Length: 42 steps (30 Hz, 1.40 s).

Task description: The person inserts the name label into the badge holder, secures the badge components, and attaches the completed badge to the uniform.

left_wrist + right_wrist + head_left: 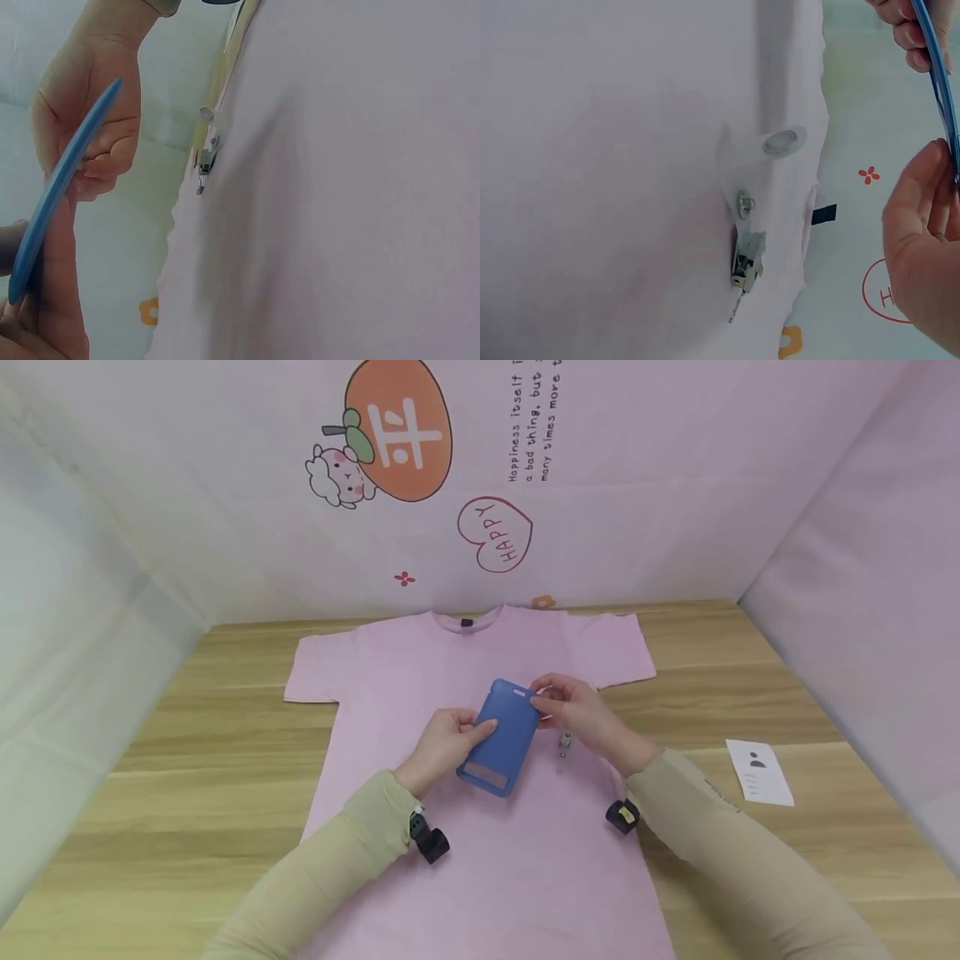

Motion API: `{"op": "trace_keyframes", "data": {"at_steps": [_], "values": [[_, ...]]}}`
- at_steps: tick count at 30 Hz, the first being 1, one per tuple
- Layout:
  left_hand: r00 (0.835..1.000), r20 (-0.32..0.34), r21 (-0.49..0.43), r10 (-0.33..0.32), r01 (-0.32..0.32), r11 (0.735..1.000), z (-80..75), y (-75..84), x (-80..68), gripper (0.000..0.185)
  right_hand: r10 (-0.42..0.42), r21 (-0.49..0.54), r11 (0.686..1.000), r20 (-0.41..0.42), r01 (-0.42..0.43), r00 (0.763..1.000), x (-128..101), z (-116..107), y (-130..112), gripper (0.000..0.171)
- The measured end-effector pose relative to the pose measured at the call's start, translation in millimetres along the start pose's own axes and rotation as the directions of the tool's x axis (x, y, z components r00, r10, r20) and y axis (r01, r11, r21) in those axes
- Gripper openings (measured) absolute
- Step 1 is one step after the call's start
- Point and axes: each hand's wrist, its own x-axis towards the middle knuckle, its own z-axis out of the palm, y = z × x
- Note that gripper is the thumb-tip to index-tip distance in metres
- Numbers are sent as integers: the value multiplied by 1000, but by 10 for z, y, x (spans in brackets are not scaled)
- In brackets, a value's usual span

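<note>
A blue badge holder (502, 739), with a small slot at its top end and a long window near its bottom, is held tilted above a pink T-shirt (480, 877). My left hand (447, 745) grips its left edge, thumb across the face. The upper right corner is pinched by my right hand (577, 714). In the left wrist view the badge holder (64, 191) appears edge-on between both hands. Just below the right hand, a metal badge clip with a clear snap strap (744, 247) lies on the shirt.
To the right, a white card (759, 772) with a printed person icon lies on the wooden table (202, 768). Printed cloth walls (622, 527) enclose the table at the back and sides. Black wrist devices (431, 843) hang by the sleeves.
</note>
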Motion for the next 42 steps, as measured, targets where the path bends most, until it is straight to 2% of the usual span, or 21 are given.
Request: {"op": "trace_keyframes", "data": {"at_steps": [6, 10, 13, 17, 19, 26, 36, 42], "values": [[999, 35, -5, 6, -6, 1000, 13, 2, 3, 28, -29, -123, 992, 9, 30, 1000, 4, -47, -16, 28], [998, 63, -22, 16, -15, 1000, -8, 6, 3, 30, -27, -136, 990, 0, 27, 1000, 7, -74, -8, 29], [991, 132, -33, 20, -16, 999, -28, 1, -10, 32, -27, -116, 993, -11, 26, 1000, -4, -83, 4, 27], [969, 247, -66, 5, 11, 998, -46, -7, -25, 52, -25, -96, 995, -30, 22, 999, -16, -100, 26, 25], [963, 271, -83, -7, 31, 996, -52, -10, -29, 58, -23, -93, 995, -34, 20, 999, -16, -108, 41, 25], [969, 247, -79, -1, 21, 997, -72, -19, -50, 55, -28, -83, 996, -30, 25, 999, -5, -115, 89, 24], [975, 221, -134, -10, 40, 990, -100, -42, -82, 51, -45, -57, 997, -15, 44, 999, -1, -79, 105, 20], [978, 209, -111, -3, 27, 993, -105, -54, -88, 48, -42, -50, 998, 2, 42, 999, -8, -82, 97, 22]]}}
